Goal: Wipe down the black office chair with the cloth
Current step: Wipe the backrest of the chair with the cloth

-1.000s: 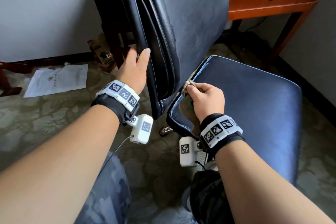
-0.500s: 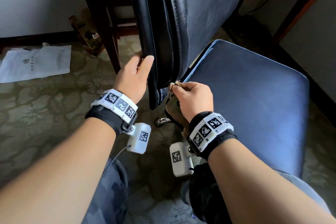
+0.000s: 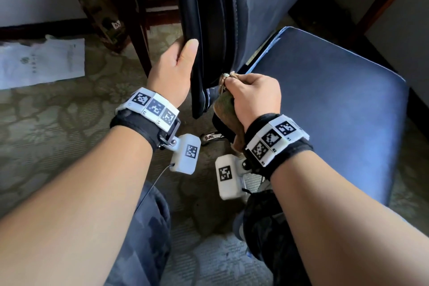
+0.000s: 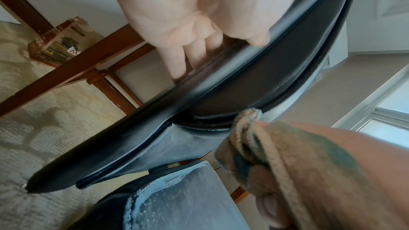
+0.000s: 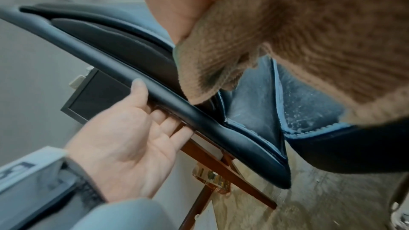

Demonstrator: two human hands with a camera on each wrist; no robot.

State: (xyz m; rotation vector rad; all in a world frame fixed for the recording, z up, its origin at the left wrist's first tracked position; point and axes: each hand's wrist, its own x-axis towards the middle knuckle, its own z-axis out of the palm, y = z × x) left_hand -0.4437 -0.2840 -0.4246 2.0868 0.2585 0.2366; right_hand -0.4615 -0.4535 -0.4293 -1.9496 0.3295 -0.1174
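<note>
The black office chair fills the middle of the head view, its backrest (image 3: 222, 18) upright and its seat (image 3: 325, 104) to the right. My left hand (image 3: 176, 69) grips the backrest's outer edge (image 4: 199, 83), thumb in front, fingers behind. My right hand (image 3: 253, 95) holds a bunched brown cloth (image 3: 226, 107) and presses it into the crease where backrest meets seat. In the right wrist view the cloth (image 5: 287, 41) covers the palm and its tip touches the backrest rim (image 5: 199, 111). The left wrist view shows the cloth (image 4: 276, 155) at the backrest's lower corner.
A wooden desk leg (image 3: 137, 25) stands just behind the backrest, with a second leg (image 3: 385, 0) at the far right. A sheet of paper (image 3: 41, 62) lies on the patterned carpet (image 3: 58, 127) at left. A small box (image 3: 106, 21) leans by the wall. My knees are below.
My right hand has carried the cloth lower along the backrest's side toward its bottom corner. My left hand slid lower on the edge. The head view dipped and moved closer.
</note>
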